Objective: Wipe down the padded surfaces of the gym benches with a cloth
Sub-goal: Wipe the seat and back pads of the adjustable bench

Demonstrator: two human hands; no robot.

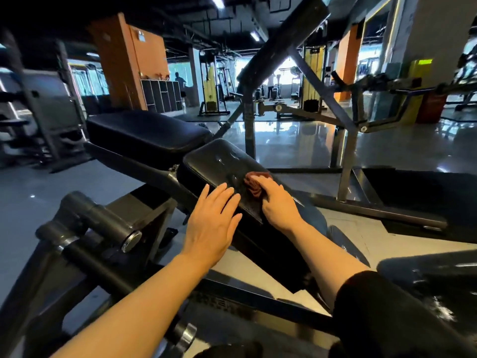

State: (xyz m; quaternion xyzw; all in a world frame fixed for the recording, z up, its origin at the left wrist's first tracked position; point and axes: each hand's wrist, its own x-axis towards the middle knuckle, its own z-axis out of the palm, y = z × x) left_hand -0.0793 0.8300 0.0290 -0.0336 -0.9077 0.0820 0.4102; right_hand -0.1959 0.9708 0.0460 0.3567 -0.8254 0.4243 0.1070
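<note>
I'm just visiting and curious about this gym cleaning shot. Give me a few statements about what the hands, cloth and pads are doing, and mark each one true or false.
1. The right hand holds a bunched reddish-brown cloth on the near black pad. True.
2. The left hand grips a spray bottle. False: it holds nothing and lies flat, fingers straight, on the near pad's edge.
3. The cloth is spread over the far pad. False: it sits bunched on the near pad; nothing lies on the far one.
4. Wet-looking streaks show on the near pad beyond the cloth. True.
5. Both pads are bright yellow. False: both are black.
</note>
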